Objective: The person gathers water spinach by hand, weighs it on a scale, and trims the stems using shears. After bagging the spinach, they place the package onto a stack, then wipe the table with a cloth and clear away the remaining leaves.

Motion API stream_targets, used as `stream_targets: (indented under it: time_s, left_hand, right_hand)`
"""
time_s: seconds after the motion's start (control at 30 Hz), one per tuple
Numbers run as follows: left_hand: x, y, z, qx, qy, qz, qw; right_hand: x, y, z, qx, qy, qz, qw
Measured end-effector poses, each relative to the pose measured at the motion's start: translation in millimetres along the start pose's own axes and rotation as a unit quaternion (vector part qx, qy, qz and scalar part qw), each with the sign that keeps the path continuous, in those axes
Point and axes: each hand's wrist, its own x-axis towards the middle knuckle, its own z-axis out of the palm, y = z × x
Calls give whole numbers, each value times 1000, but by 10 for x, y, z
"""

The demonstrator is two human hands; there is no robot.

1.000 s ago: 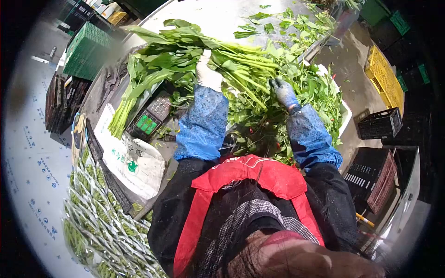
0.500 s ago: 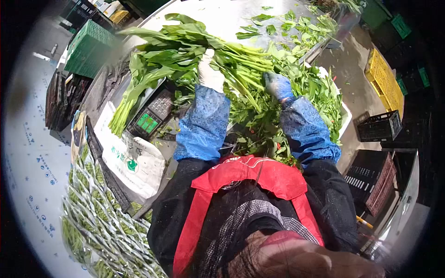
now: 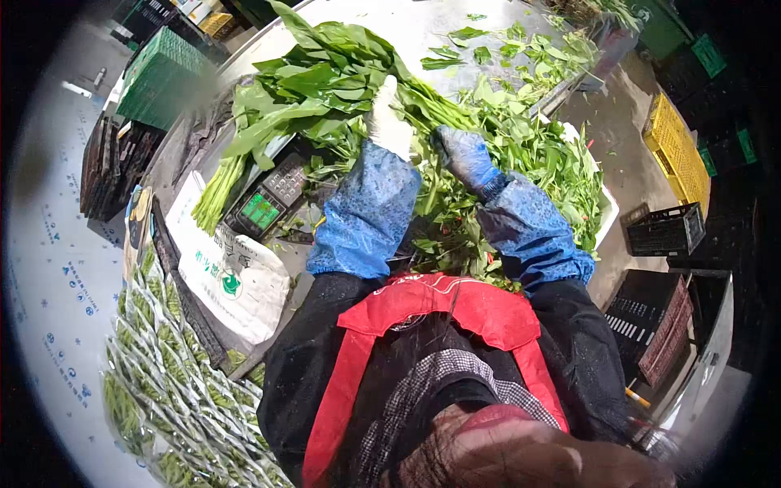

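Note:
My left hand (image 3: 390, 122), in a white glove, is closed around a bunch of leafy green vegetables (image 3: 333, 77), its leaves to the left and stems to the right. Beside the stems, my right hand (image 3: 464, 154) wears a bluish, soiled glove; its fingers are curled at the bunch's lower edge, and what they hold is hidden. Below and right of the hands lies a heap of loose greens (image 3: 553, 175) in a white container. A scale (image 3: 264, 199) with a lit green display stands left of my left forearm, with another bundle of stems (image 3: 220, 187) beside it.
A printed white bag (image 3: 232, 285) lies below the scale. Packed greens in clear bags (image 3: 179, 390) fill the lower left. Green crates (image 3: 163, 77) stand at upper left, with a yellow crate (image 3: 675, 154) and black crate (image 3: 667, 230) on the right. Loose leaves lie on the metal table (image 3: 423, 24).
The held bunch is gathered closer together, its leaves raised at the top. My left hand has moved slightly up and right; my right hand has shifted left toward it.

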Motion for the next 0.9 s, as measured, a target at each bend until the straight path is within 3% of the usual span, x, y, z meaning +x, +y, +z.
stream_targets:
  time_s: [0.07,0.1,0.17,0.23,0.27,0.3,0.33,0.37,0.4,0.47,0.5,0.53,0.57,0.6,0.63,0.67,0.73,0.77,0.83,0.87,0.9]
  left_hand:
    - [-240,206,83,64,10,33,997]
    - [-60,216,7,-66,40,-33,996]
    - [-114,281,-27,0,-12,85,996]
    - [-55,298,-119,122,7,170,978]
    - [-34,296,-204,216,17,219,951]
    - [-147,424,-59,78,25,137,987]
    - [-108,405,-96,52,13,132,990]
    - [-59,363,-115,24,-1,125,992]
    - [-99,326,-56,37,-4,123,992]
    - [-157,328,100,-90,44,-8,995]
    - [-164,205,113,-44,46,5,998]
    - [-7,-53,-46,61,-3,78,995]
    - [-22,-20,-6,10,0,7,1000]
    - [-39,19,39,-41,4,-63,997]
    - [33,60,57,-149,-5,-44,988]
    - [13,98,-2,-149,-4,-43,988]
    - [-310,381,155,20,-34,34,999]
    - [-178,350,45,9,-32,77,996]
    - [49,262,-204,180,-29,254,950]
    - [165,384,-241,-148,-35,16,988]
    - [55,450,-99,-130,-26,-5,991]
  right_hand:
    - [-101,144,-16,37,-59,-1,998]
    - [-193,275,57,32,-23,-24,999]
    - [-415,566,159,40,-4,-27,999]
    - [-504,762,4,-80,-226,134,962]
    - [-591,997,82,-118,-262,159,945]
    - [-593,1004,40,-131,-256,158,945]
    - [-538,899,-138,-145,-251,158,944]
    - [-416,743,-230,-106,-209,184,955]
    - [-321,581,-248,-84,-95,128,984]
    - [-53,212,-323,-39,83,47,995]
    - [92,9,-391,-17,146,26,989]
    - [174,-115,-393,6,169,-14,985]
    - [234,-185,-388,27,191,-55,980]
    - [223,-167,-278,55,160,-82,982]
    - [163,-91,-199,42,92,-91,991]
    - [87,16,-162,29,24,-100,994]
    - [-100,299,-193,7,-78,-70,994]
    - [-194,501,-111,13,-106,-57,993]
    - [-169,546,-345,-139,-326,88,931]
    - [-110,488,-469,-121,-353,130,918]
    - [-108,459,-450,-98,-244,95,960]
